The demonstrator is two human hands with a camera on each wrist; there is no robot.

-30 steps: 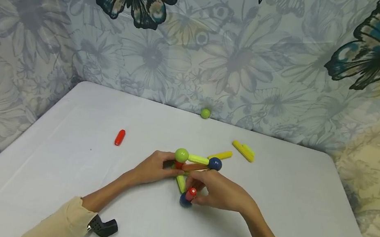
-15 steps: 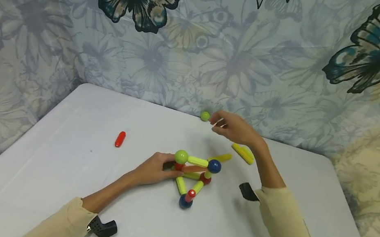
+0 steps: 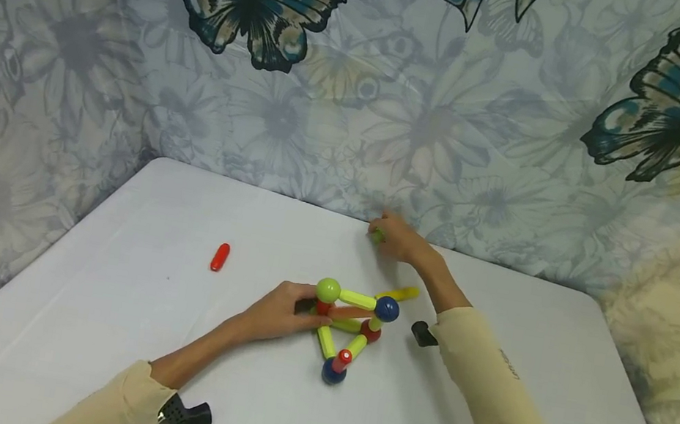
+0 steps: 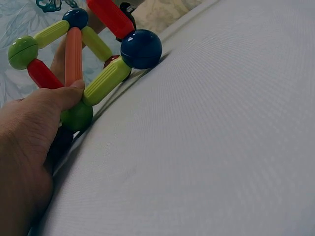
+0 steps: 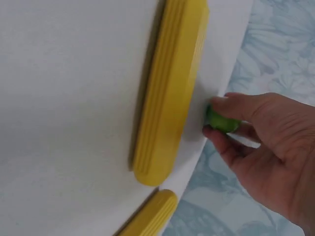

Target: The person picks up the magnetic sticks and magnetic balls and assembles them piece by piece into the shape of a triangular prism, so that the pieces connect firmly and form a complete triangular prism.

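Note:
A ball-and-rod toy frame (image 3: pixel 359 300) stands on the white table, built of green, blue and red balls joined by lime, red and orange rods. My left hand (image 3: pixel 280 315) grips its left side; in the left wrist view the thumb lies by the lower green ball (image 4: pixel 78 117) and the orange rod (image 4: pixel 74 56). A red rod (image 4: pixel 112 18) sticks up from the near blue ball (image 4: pixel 141 49). At the table's back edge, my right hand (image 3: pixel 401 240) pinches a loose green ball (image 5: pixel 224 122) between thumb and fingers.
A loose red rod (image 3: pixel 220 257) lies left of the frame on the table (image 3: pixel 100 293). Behind the frame is a yellow rod (image 3: pixel 399 292); a large yellow rod (image 5: pixel 170 93) shows close up in the right wrist view. A butterfly-patterned wall covering (image 3: pixel 339 130) borders the back edge.
My right hand has left the near blue ball and its upright red rod, reached to the back edge and taken hold of the green ball. My left hand stays on the frame.

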